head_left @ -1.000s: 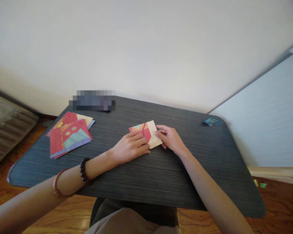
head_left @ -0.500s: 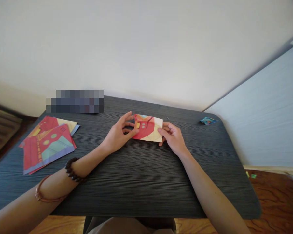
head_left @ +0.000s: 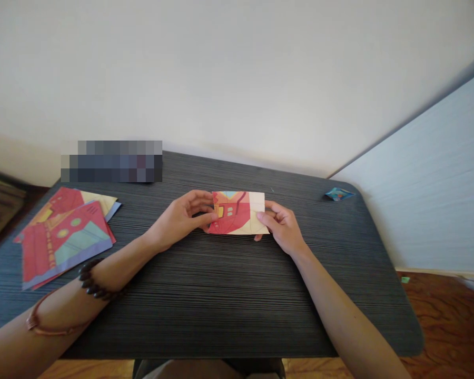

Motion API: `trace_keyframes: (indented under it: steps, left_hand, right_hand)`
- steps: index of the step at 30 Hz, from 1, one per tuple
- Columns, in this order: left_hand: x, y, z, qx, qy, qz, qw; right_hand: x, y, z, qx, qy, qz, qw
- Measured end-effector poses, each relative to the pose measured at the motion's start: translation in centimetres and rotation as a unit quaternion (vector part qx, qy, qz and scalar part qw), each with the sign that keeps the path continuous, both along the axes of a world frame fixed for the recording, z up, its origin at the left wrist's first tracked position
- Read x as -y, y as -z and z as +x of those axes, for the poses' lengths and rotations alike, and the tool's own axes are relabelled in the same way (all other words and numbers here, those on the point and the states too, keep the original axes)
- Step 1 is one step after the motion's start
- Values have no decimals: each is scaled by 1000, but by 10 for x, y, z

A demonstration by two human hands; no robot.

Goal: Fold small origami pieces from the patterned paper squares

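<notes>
A folded sheet of patterned paper (head_left: pixel 237 212), red and cream with small yellow and teal shapes, is held just above the middle of the dark striped table (head_left: pixel 221 295). My left hand (head_left: pixel 179 217) pinches its left edge with thumb and fingers. My right hand (head_left: pixel 282 226) grips its right end, thumb on top. The paper stands tilted toward me as a long rectangle. A beaded bracelet and a thin cord circle my left wrist.
A stack of patterned paper sheets (head_left: pixel 65 234) lies at the table's left end. A small blue folded paper piece (head_left: pixel 338 194) rests at the far right corner. A blurred dark object (head_left: pixel 111 161) sits at the back left. A pale wall runs behind, wood floor below.
The paper lay flat under my pressing hands a second ago; both hands have since lifted it off the table and turned it to a level, upright rectangle. The view shifted slightly.
</notes>
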State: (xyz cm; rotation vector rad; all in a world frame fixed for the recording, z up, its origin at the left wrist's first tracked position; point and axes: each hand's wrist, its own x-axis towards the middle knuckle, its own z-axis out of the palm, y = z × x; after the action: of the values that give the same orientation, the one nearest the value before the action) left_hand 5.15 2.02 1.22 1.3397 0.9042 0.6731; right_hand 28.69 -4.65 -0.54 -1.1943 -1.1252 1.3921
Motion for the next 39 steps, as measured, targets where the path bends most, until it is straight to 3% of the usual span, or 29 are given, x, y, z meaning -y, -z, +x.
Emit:
trace_keyframes:
  steps: [5, 9, 12, 16, 20, 23, 28, 35, 39]
  left_hand:
    - [2, 4, -1, -7, 13, 46, 999]
    - [4, 4, -3, -89, 34, 93, 991]
    - [2, 5, -5, -126, 11, 149, 981]
    - [-4, 7, -10, -197, -17, 315, 928]
    - [-9, 12, -14, -301, 27, 409, 861]
    - [-11, 14, -16, -340, 30, 423, 839]
    - [-11, 15, -17, -346, 31, 425, 836]
    - [-13, 15, -18, -329, 27, 420, 845]
    - [-14, 16, -19, -318, 28, 417, 851]
  right_hand:
    - [3, -2, -6, 85, 23, 39, 995]
    - [6, -4, -12, 214, -1, 100, 972]
    - [5, -5, -11, 240, -4, 122, 963]
    - [5, -2, -11, 277, 35, 149, 949]
    - [4, 1, -12, 338, -15, 268, 902]
    - [1, 2, -10, 366, -70, 306, 876]
    - [-2, 1, -6, 386, -144, 318, 854]
    - [0, -2, -4, 395, -159, 326, 844]
    - [5, -2, -9, 432, -169, 341, 818]
